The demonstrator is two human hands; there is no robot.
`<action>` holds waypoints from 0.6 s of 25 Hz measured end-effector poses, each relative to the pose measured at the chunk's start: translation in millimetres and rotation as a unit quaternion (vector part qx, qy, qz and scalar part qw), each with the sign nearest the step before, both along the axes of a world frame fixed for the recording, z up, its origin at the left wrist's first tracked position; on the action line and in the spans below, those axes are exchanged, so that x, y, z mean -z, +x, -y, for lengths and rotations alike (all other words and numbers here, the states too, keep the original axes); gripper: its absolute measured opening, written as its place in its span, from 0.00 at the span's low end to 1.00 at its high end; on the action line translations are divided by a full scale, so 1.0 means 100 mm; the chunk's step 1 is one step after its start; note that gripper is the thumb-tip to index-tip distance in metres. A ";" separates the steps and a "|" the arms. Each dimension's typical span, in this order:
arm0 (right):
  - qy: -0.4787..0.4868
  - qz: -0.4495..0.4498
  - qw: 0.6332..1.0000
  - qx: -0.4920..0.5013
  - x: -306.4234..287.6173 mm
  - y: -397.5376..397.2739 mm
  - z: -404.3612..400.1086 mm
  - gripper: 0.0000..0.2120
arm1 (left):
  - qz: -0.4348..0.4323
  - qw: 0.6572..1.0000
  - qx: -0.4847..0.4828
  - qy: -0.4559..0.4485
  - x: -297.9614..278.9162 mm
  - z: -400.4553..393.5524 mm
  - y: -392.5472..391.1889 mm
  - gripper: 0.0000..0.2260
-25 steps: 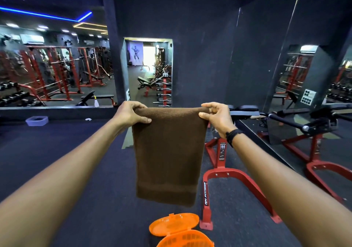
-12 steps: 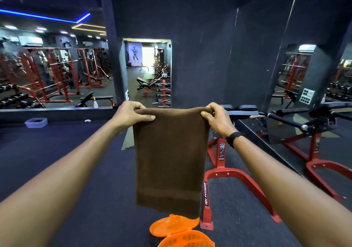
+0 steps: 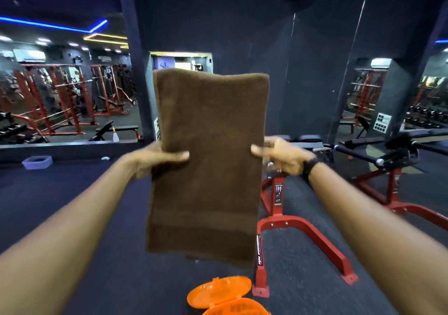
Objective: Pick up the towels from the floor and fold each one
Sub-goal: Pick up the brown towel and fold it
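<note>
A brown towel (image 3: 208, 164), folded into a tall narrow strip, hangs in the air in the middle of the view, upright, its top edge level with the far doorway and its bottom edge just above the orange basket. The left hand (image 3: 157, 159) grips the towel's left edge about halfway down, thumb laid across the front of the cloth and the other fingers hidden behind it. The right hand (image 3: 281, 155) grips the right edge at the same height, thumb tip on the front; both hands are blurred. A black band (image 3: 310, 168) sits on the right wrist.

The towel blocks most of the far doorway (image 3: 181, 58) and whatever lies straight ahead. Near, at the bottom edge, an orange basket (image 3: 232, 307) with its round lid (image 3: 218, 291) flipped open sits on the dark floor (image 3: 84, 278), almost under the towel. Just right of the towel stands a red machine frame (image 3: 303, 229), its foot beside the basket. Further right a black handlebar (image 3: 356, 153) reaches out from another red-based machine. On the far left a mirror wall shows red racks (image 3: 60, 101), a black bench (image 3: 116, 130) and a white spray bottle (image 3: 116, 137). A small pale tray (image 3: 37, 162) lies on the floor at the left, well apart from the towel
</note>
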State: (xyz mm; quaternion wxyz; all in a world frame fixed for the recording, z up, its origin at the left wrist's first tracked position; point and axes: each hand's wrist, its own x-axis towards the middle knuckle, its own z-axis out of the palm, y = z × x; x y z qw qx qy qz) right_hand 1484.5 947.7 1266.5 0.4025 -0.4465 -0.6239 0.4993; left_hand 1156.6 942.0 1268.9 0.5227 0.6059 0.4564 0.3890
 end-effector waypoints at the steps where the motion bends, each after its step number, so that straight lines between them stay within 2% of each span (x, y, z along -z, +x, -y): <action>1: -0.021 0.037 0.999 -0.021 0.21 0.01 -0.01 0.05 | -0.042 0.999 0.010 -0.033 0.17 0.06 -0.01 0.42; 3: -0.052 -0.004 0.999 -0.012 0.43 -0.05 0.01 0.07 | -0.022 0.996 -0.047 -0.075 0.38 0.06 0.01 0.40; 6: -0.061 -0.121 0.991 0.007 0.45 -0.16 -0.04 0.08 | 0.097 0.976 -0.166 -0.106 0.41 -0.07 0.08 0.19; 7: -0.067 -0.134 0.989 0.012 0.43 -0.20 -0.03 0.06 | 0.105 0.972 -0.175 -0.116 0.38 -0.08 0.10 0.16; 8: -0.065 -0.135 0.988 0.023 0.42 -0.22 -0.04 0.06 | 0.108 0.972 -0.174 -0.114 0.36 -0.10 0.09 0.20; 9: -0.053 -0.139 0.988 0.033 0.44 -0.20 -0.07 0.08 | 0.111 0.974 -0.168 -0.102 0.38 -0.12 0.07 0.30; 11: -0.038 -0.150 0.987 0.036 0.49 -0.15 -0.11 0.26 | 0.107 0.981 -0.150 -0.064 0.40 -0.09 0.00 0.55; 12: -0.032 -0.132 0.990 0.039 0.50 -0.13 -0.11 0.36 | 0.097 0.985 -0.136 -0.048 0.40 -0.07 -0.02 0.60; 13: -0.021 -0.102 0.994 0.045 0.50 -0.12 -0.11 0.42 | 0.075 0.988 -0.129 -0.029 0.43 -0.09 -0.04 0.61; 15: 0.004 -0.058 0.996 0.071 0.52 -0.15 -0.12 0.44 | 0.052 0.990 -0.130 -0.001 0.48 -0.13 -0.03 0.52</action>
